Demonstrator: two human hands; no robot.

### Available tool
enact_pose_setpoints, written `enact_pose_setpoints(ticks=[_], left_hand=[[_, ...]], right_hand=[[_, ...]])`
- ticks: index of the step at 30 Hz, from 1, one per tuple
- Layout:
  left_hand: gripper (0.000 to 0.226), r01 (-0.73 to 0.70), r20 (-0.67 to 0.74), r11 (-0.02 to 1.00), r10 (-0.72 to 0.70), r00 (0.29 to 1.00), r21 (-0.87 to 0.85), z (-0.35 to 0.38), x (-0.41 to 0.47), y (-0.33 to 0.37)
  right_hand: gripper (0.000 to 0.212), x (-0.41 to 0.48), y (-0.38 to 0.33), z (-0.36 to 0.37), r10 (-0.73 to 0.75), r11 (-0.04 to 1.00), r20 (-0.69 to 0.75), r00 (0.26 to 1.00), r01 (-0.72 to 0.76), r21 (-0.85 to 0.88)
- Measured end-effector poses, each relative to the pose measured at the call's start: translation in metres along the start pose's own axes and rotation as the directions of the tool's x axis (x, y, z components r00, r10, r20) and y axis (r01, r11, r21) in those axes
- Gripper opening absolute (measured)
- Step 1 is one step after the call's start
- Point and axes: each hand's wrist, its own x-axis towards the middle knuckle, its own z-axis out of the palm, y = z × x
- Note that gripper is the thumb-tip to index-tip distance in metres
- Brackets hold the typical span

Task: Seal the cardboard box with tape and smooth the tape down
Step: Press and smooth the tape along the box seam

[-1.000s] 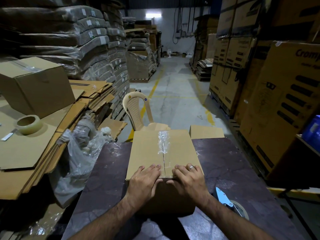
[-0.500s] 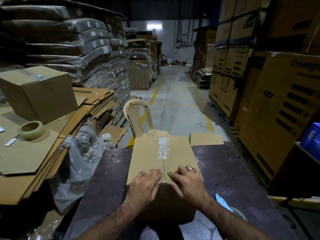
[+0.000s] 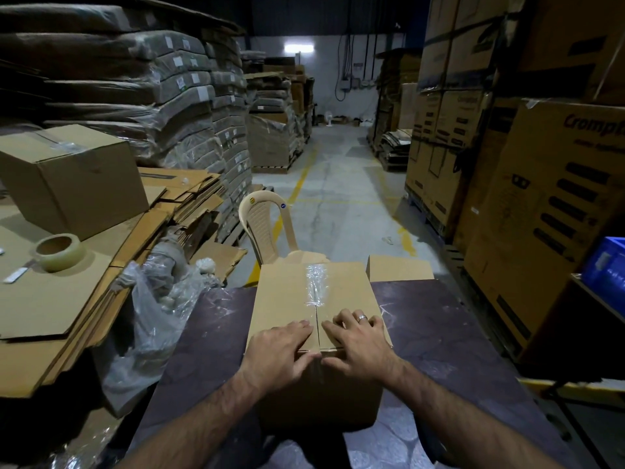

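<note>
At the left edge of the frame a roll of clear tape (image 3: 58, 252) lies on flattened cardboard sheets (image 3: 50, 299), below a closed carton (image 3: 72, 177). In the lower centre the cardboard box (image 3: 287, 292) sits on a dark table (image 3: 439, 333), a strip of clear tape (image 3: 315, 282) running along its top seam, with the left hand (image 3: 279, 353) flat and fingers spread on the near left flap. Just right of the seam the right hand (image 3: 358, 346) presses down the same way, holding nothing, a ring (image 3: 362, 317) on one finger
</note>
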Motion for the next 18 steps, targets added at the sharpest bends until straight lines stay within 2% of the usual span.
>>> enact_pose_setpoints(ticks=[5, 8, 10, 14, 18], left_hand=[[0.074, -0.131, 0.099, 0.990, 0.126, 0.987, 0.047, -0.006, 0.011, -0.016], [0.085, -0.075, 0.369, 0.997, 0.068, 0.927, 0.005, -0.011, 0.019, -0.014], [0.093, -0.090, 0.469, 0.995, 0.063, 0.881, 0.035, -0.015, 0.027, -0.015], [0.100, -0.098, 0.483, 0.993, 0.057, 0.874, 0.060, -0.017, 0.031, -0.019], [0.103, -0.102, 0.415, 0.988, 0.043, 0.909, 0.120, -0.013, 0.026, -0.011]], right_hand=[[0.075, 0.004, 0.003, -0.002, -0.027, 1.000, 0.087, 0.996, 0.027, 0.004], [0.088, 0.008, 0.005, 0.000, -0.026, 0.999, 0.142, 0.989, 0.032, -0.036], [0.095, 0.015, 0.006, -0.002, -0.012, 0.999, 0.184, 0.983, 0.019, -0.035], [0.105, 0.027, 0.006, -0.005, 0.002, 1.000, 0.256, 0.967, -0.002, -0.003], [0.103, 0.024, 0.006, -0.001, 0.017, 1.000, 0.215, 0.976, -0.020, 0.010]])
